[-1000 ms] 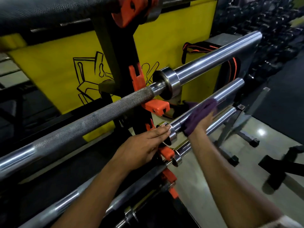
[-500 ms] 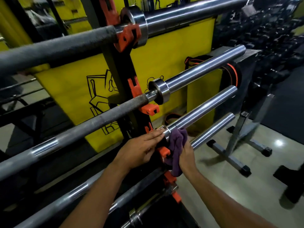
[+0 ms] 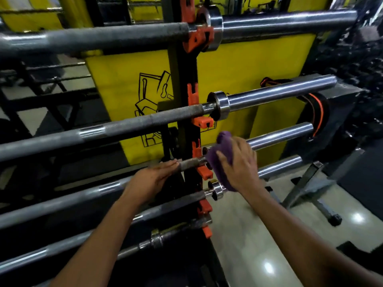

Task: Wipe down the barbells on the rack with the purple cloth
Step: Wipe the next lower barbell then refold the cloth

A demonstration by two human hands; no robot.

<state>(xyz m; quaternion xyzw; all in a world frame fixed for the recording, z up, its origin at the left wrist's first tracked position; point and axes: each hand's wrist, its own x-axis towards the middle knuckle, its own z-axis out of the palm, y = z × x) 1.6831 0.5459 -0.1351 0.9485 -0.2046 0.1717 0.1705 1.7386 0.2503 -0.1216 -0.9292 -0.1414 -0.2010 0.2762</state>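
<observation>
Dim indoor light is seen; overhead lamps are mirrored as white glare on the floor (image 3: 267, 268). Edges are bowed by the wide lens, and motion blur is spread throughout.

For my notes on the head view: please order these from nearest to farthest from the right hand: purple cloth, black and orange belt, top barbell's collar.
1. purple cloth, held in the right hand.
2. black and orange belt, upper right, against the yellow panel.
3. top barbell's collar, high above.
</observation>
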